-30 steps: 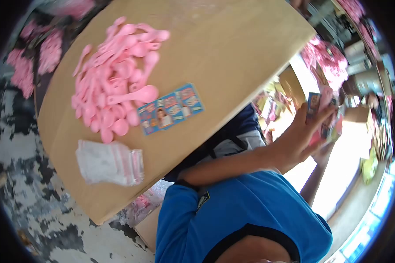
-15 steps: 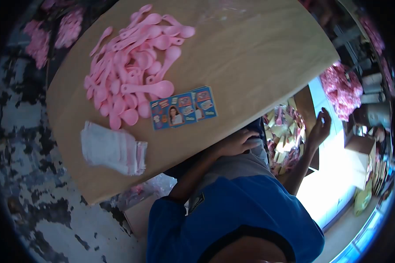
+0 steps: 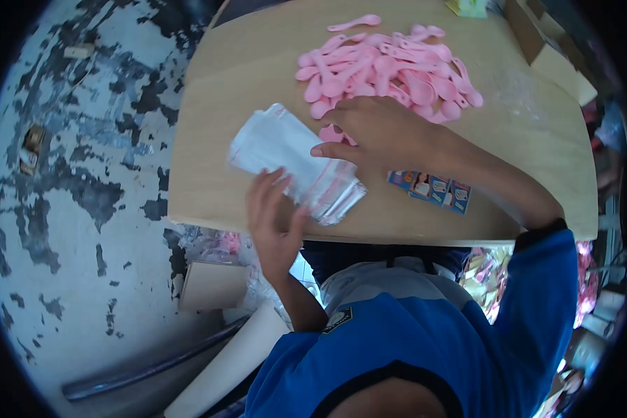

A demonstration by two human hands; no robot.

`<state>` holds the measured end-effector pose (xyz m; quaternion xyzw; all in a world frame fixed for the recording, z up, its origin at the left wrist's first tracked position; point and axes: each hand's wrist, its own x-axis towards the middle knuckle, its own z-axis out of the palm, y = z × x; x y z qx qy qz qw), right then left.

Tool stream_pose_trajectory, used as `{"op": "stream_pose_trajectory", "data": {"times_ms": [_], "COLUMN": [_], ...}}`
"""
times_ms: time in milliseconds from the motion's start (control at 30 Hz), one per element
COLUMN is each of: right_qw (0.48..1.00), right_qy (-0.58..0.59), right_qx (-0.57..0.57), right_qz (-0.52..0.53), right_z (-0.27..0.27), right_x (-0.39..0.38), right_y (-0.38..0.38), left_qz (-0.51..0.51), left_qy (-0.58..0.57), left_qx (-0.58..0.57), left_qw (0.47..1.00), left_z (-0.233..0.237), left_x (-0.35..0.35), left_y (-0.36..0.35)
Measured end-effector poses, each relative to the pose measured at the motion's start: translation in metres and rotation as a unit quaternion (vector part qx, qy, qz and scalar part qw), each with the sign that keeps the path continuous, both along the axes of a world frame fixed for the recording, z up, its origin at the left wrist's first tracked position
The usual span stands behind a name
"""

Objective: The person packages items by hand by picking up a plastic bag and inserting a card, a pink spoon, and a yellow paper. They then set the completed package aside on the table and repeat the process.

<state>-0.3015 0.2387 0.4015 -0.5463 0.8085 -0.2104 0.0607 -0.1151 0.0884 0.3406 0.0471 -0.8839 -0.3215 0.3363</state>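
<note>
A stack of clear plastic bags point(image 3: 275, 143) with pinkish edge strips lies fanned on the brown-covered table point(image 3: 209, 90). My left hand point(image 3: 275, 219) is at the near left edge of the stack, its fingers spread and slightly blurred. Over the right side of the bags reaches my right hand point(image 3: 380, 136), thumb and index finger apart, with the thumb tip at the bags' edge. Just beyond it lies a heap of pink plastic spoons point(image 3: 390, 66), a few showing between its fingers. Printed blue cards point(image 3: 439, 189) rest under my right forearm.
An open cardboard box point(image 3: 547, 52) stands at the table's far right, near a yellowish packet point(image 3: 469, 7). Below the left edge are a carton point(image 3: 214, 285) and a long pale roll point(image 3: 233, 359). Packed bags point(image 3: 486, 272) show below the right side.
My view has swung left. Both hands have come up from below the table edge to the bags; the right hand was near my lap and the other out over the box of packed goods.
</note>
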Motion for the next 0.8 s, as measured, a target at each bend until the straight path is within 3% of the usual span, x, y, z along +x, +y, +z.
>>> {"op": "stream_pose_trajectory", "data": {"times_ms": [33, 100, 233, 333, 533, 700, 733, 767, 800], "right_qw": [0.997, 0.998, 0.986, 0.98, 0.998, 0.975, 0.961, 0.945, 0.929], "right_qy": [0.012, -0.006, -0.168, -0.198, -0.057, -0.181, -0.224, -0.265, -0.307], "right_qx": [0.073, 0.067, 0.024, 0.019, -0.031, -0.127, -0.159, -0.191, -0.209], "right_qz": [-0.006, 0.011, 0.005, 0.013, -0.005, -0.028, -0.014, 0.0, -0.001], "right_z": [0.0, -0.005, -0.019, -0.02, -0.021, 0.014, 0.017, 0.021, 0.025], "right_x": [-0.004, -0.007, -0.023, -0.025, -0.033, -0.031, -0.027, -0.022, -0.012], "right_y": [-0.015, -0.029, -0.037, -0.037, -0.022, 0.011, 0.019, 0.028, 0.035], "left_qz": [-0.005, -0.014, -0.009, -0.012, -0.035, -0.049, -0.109, -0.164, -0.21], "left_qy": [-0.017, -0.045, -0.028, -0.029, -0.044, -0.063, -0.021, 0.021, 0.062], "left_qx": [-0.024, -0.075, -0.05, -0.055, -0.054, -0.07, 0.104, 0.277, 0.44], "left_qw": [1.0, 0.996, 0.998, 0.998, 0.997, 0.994, 0.988, 0.947, 0.871], "left_z": [-0.004, -0.017, -0.022, -0.023, -0.021, -0.003, 0.008, 0.021, 0.025], "left_x": [0.001, -0.002, 0.003, 0.002, 0.003, 0.004, 0.001, -0.005, -0.011], "left_y": [-0.001, -0.004, -0.001, 0.0, -0.003, -0.002, 0.01, 0.028, 0.044]}}
